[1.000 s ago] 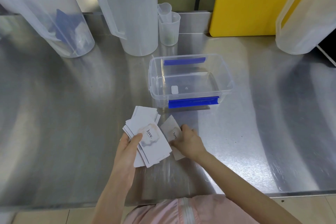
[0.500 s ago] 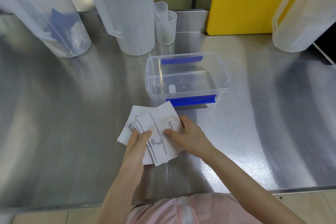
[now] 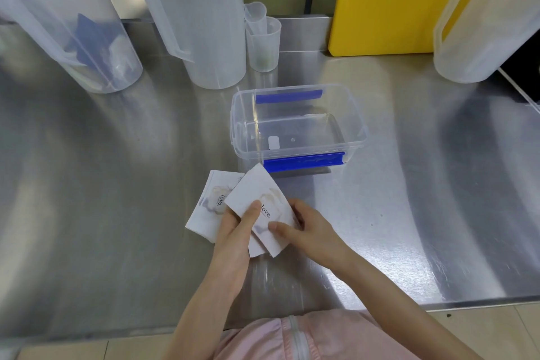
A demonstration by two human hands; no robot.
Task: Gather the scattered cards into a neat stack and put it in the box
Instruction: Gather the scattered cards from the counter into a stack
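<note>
Head view: a brushed stainless-steel table is seen, streaked with soft glare. A loose fan of white paper cards, printed "love." over pale blotches, is held just above it at about 6 o'clock. The left hand is closed on the fan from below, thumb pressed on the top card; the right hand pinches the cards' right edge, thumb on top. The lower cards are largely hidden beneath the upper ones and the fingers. At 12 o'clock from the cards, just beyond them, the clear rectangular plastic box stands open, with blue clips on its long sides. Translucent plastic jugs are ranged at 11 o'clock, cut off by the frame. Bare steel lies at 3 and 9 o'clock; the table's near edge runs along 6 o'clock.
</note>
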